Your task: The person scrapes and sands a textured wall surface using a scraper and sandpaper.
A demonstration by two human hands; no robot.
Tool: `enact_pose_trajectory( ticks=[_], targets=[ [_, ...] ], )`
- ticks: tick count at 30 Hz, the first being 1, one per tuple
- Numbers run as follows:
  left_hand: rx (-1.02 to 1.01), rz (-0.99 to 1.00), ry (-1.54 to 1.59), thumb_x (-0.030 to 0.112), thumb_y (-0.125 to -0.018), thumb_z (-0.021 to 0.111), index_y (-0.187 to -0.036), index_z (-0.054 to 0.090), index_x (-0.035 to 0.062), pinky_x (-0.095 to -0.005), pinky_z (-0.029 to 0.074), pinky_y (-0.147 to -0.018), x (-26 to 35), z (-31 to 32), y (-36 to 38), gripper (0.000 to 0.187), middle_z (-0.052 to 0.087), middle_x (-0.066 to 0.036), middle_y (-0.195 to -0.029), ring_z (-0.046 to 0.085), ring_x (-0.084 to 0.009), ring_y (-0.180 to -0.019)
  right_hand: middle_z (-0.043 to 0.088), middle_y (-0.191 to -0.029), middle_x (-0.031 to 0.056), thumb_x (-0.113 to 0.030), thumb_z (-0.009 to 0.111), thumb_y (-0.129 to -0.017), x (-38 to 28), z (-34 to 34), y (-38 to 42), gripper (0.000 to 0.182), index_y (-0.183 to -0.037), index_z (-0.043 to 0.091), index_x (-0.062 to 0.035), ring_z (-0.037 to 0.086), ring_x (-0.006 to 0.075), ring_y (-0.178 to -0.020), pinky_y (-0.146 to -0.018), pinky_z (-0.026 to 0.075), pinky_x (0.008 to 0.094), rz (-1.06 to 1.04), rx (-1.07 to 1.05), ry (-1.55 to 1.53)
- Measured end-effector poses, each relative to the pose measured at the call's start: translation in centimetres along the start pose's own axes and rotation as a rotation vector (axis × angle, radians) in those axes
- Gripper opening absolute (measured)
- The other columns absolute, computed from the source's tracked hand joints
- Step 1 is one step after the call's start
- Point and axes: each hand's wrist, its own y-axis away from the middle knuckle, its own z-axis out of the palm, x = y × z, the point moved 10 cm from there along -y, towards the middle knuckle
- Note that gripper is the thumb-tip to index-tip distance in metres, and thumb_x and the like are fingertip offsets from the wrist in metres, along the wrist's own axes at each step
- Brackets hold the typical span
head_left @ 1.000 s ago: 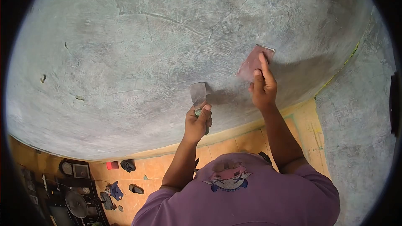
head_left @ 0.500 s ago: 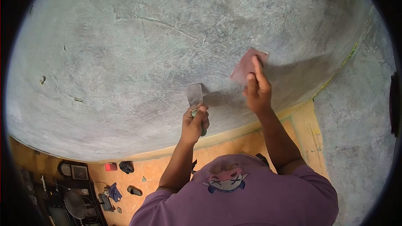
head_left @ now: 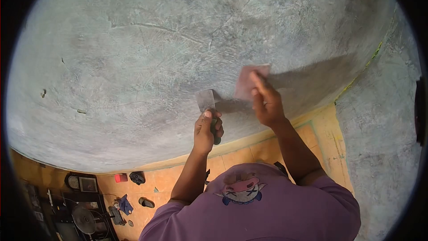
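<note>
- The right hand (head_left: pixel 266 103) presses a reddish-brown sheet of sandpaper (head_left: pixel 250 81) flat against the grey plastered wall (head_left: pixel 147 62), fingers stretched up over the sheet's lower right part; the sheet shows above and left of the knuckles.
- The left hand (head_left: pixel 206 130) is closed around the green handle of a putty knife (head_left: pixel 207 102), thumb laid up the handle; the metal blade rises from the fist and lies against the wall.
- The blade stands just left of the sandpaper's lower edge, close but apart from it, with a dark shadow between them.
- Both tools sit low on the wall, right of its middle and above the yellow strip along its bottom edge.
- Below the arms shows the person's purple shirt (head_left: pixel 276 209) with a cartoon print.
- On the orange tiled floor (head_left: pixel 160 183), at the wall's lower left, lie a red box (head_left: pixel 119 178), dark shoes (head_left: pixel 145 202) and a fan (head_left: pixel 83 219).
</note>
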Motion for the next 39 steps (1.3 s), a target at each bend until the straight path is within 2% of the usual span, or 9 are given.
enact_pose_trajectory(
  ticks=[4,8,16,19,22,28,32,34,39],
  targets=[
    [0.001,0.000,-0.015,0.045,-0.100,0.044,-0.097,0.054,0.0063,-0.0259,0.037,-0.049,0.0,0.2,-0.1,0.041,0.044,-0.001,-0.065,0.043,-0.0116,-0.051,0.064,-0.118,0.0149,-0.005,0.050,-0.094,-0.7,0.3,0.3,0.039,-0.132,0.054,-0.0035,0.065,0.0166,-0.083,-0.070,0.051,0.0282,-0.116,-0.040,0.059],
    [0.008,-0.005,-0.014,0.045,-0.100,0.045,-0.097,0.054,0.0062,-0.0254,0.037,-0.048,0.0,0.3,-0.1,0.040,0.044,-0.001,-0.065,0.043,-0.0111,-0.051,0.067,-0.112,0.0114,-0.006,0.051,-0.094,3.1,-3.4,0.2,0.040,-0.134,0.053,-0.0035,0.057,0.0091,-0.070,-0.060,0.047,0.0236,0.251,0.214,-0.212],
    [-0.015,-0.001,-0.021,0.044,-0.099,0.049,-0.096,0.054,0.0066,-0.0251,0.038,-0.048,-0.5,1.2,-0.2,0.038,0.045,-0.001,-0.066,0.044,-0.0109,-0.050,0.067,-0.108,0.0132,-0.008,0.050,-0.095,-1.6,0.2,-0.1,0.037,-0.131,0.055,-0.0009,0.058,0.0108,-0.072,-0.062,0.048,0.0246,-0.227,-0.143,0.142],
    [-0.019,0.013,-0.030,0.044,-0.099,0.049,-0.096,0.054,0.0066,-0.0250,0.037,-0.048,-0.3,1.5,-0.3,0.038,0.045,-0.001,-0.066,0.044,-0.0106,-0.050,0.066,-0.100,0.0106,-0.011,0.047,-0.097,1.0,-4.4,-0.6,0.040,-0.135,0.051,0.0007,0.057,0.0121,-0.072,-0.062,0.048,0.0256,0.025,0.192,0.020],
    [-0.014,0.005,-0.041,0.043,-0.100,0.048,-0.096,0.054,0.0065,-0.0245,0.037,-0.047,-0.5,1.6,0.0,0.037,0.045,-0.001,-0.066,0.044,-0.0103,-0.051,0.065,-0.100,0.0109,-0.013,0.045,-0.098,2.0,-5.3,-0.9,0.041,-0.137,0.049,0.0014,0.057,0.0126,-0.074,-0.065,0.049,0.0264,0.187,0.207,-0.189],
    [-0.010,0.006,-0.055,0.043,-0.100,0.047,-0.095,0.054,0.0065,-0.0239,0.037,-0.047,-0.4,2.1,0.0,0.038,0.044,-0.001,-0.065,0.043,-0.0100,-0.050,0.063,-0.121,0.0163,-0.001,0.047,-0.092,-0.2,-0.3,-0.2,0.043,-0.134,0.054,-0.0086,0.066,0.0194,-0.086,-0.079,0.051,0.0295,0.025,-0.198,-0.045],
    [-0.001,0.015,-0.069,0.043,-0.100,0.047,-0.094,0.054,0.0064,-0.0240,0.037,-0.047,0.0,2.0,0.2,0.037,0.044,-0.001,-0.065,0.043,-0.0101,-0.050,0.065,-0.113,0.0151,-0.004,0.047,-0.094,-0.8,-2.8,-0.6,0.041,-0.134,0.052,-0.0024,0.064,0.0181,-0.084,-0.078,0.051,0.0298,-0.170,0.063,0.050],
    [0.002,0.015,-0.068,0.043,-0.100,0.048,-0.095,0.054,0.0064,-0.0242,0.037,-0.047,-0.1,1.9,0.3,0.037,0.044,-0.001,-0.065,0.043,-0.0101,-0.050,0.065,-0.102,0.0120,-0.006,0.045,-0.096,3.4,-4.9,-0.2,0.040,-0.135,0.050,-0.0006,0.060,0.0151,-0.080,-0.075,0.050,0.0296,0.319,0.203,-0.230],
    [0.005,-0.002,-0.059,0.044,-0.099,0.048,-0.095,0.054,0.0065,-0.0248,0.037,-0.047,-0.2,2.1,0.3,0.038,0.044,-0.001,-0.065,0.043,-0.0103,-0.050,0.064,-0.100,0.0121,-0.005,0.044,-0.097,0.7,-3.5,-0.7,0.040,-0.135,0.051,-0.0015,0.059,0.0149,-0.080,-0.074,0.050,0.0293,0.061,0.128,-0.018]
  ],
)
